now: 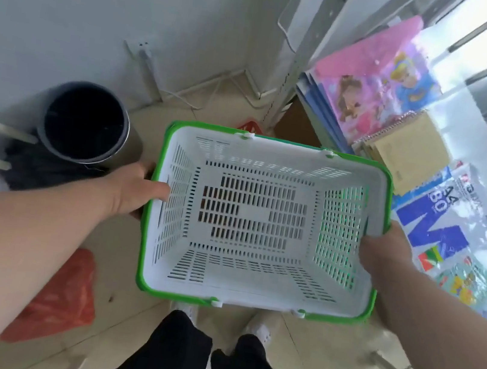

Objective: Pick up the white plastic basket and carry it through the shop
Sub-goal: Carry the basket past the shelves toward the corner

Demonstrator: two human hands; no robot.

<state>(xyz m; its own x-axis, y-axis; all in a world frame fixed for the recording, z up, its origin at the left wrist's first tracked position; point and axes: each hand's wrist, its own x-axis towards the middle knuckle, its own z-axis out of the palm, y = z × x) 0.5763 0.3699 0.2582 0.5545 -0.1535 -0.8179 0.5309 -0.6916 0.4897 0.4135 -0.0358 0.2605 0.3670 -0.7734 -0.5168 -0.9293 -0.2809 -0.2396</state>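
Note:
The white plastic basket (pixel 252 283) with a green rim is held in the air in front of me, above my feet, and it is empty. My left hand (pixel 136 192) grips its left short side, thumb over the rim. My right hand (pixel 383 252) grips the right short side, fingers curled inside the wall. The floor shows through the slotted bottom.
A dark round bin (pixel 85 122) stands at the left by the wall, with a mop (pixel 27 164) beside it. A red plastic bag (pixel 61 296) lies on the tiled floor at lower left. Shelves with folders, notebooks and paper packs (pixel 403 119) run along the right.

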